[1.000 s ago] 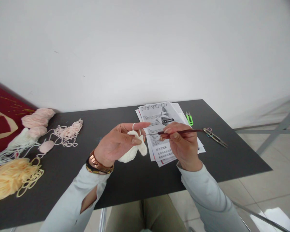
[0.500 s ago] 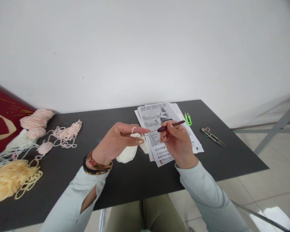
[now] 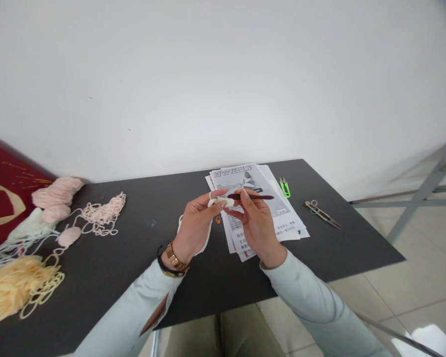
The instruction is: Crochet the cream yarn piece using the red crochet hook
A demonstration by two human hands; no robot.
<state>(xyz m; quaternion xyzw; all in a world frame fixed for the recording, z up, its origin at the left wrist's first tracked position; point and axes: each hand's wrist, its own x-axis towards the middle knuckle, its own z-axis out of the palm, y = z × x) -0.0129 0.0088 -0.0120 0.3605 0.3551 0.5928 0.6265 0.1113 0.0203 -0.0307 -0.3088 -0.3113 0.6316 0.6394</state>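
Between the thumb and fingers of my left hand [image 3: 196, 223] is a small white crochet piece [image 3: 223, 202], with white yarn looped round the index finger. My right hand [image 3: 258, 223] grips a dark-handled crochet hook [image 3: 258, 197]; its tip meets the white piece, though the stitch itself is too small to make out. Part of a white yarn ball [image 3: 207, 241] shows behind my left hand, mostly hidden by it. A small orange stitch marker [image 3: 218, 219] is visible just below the piece. Printed sheets [image 3: 290, 225] lie under and beyond my right hand.
Green thread snips [image 3: 284, 188] and metal snips [image 3: 322, 215] lie on the dark table [image 3: 141, 282] to the right. At the left are pink yarn [image 3: 57, 193], loose pale pink strands [image 3: 104, 214], yellow yarn [image 3: 15, 285] and a red bag [image 3: 7, 183]. A white wall stands behind.
My hands have come closer together, and my left hand has turned so the white piece shows between its fingers. The hook now lies more level, its tip at the piece. The view has shifted slightly.
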